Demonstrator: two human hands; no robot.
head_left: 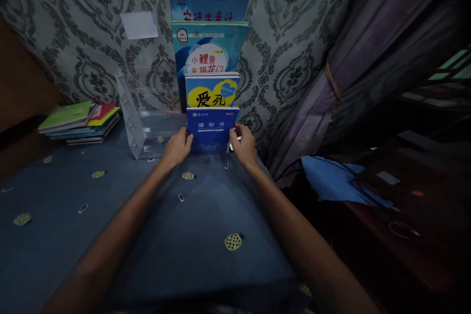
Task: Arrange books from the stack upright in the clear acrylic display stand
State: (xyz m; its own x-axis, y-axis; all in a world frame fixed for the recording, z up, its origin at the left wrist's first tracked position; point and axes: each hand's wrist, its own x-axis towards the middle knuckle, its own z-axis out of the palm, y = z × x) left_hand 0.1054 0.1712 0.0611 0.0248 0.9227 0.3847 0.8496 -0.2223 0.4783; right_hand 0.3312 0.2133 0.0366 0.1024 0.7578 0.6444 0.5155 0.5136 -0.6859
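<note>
left hand [177, 147] | right hand [243, 144] | grip flat glossy blue booklet [212, 128]

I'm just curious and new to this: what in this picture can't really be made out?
- Head view: lower parts of the three rear books are hidden by the books in front; the dark blue booklet covers the yellow-and-blue book.
- Left hand and right hand: fingertips hidden behind the booklet's edges.
- Stack of books: titles too small.
- Right side: too dark.

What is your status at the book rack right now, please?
Left hand and right hand grip the sides of the blue booklet, front slot of the clear rack. Three books stand tiered behind. Book stack lies off left, nothing in the way.
</note>
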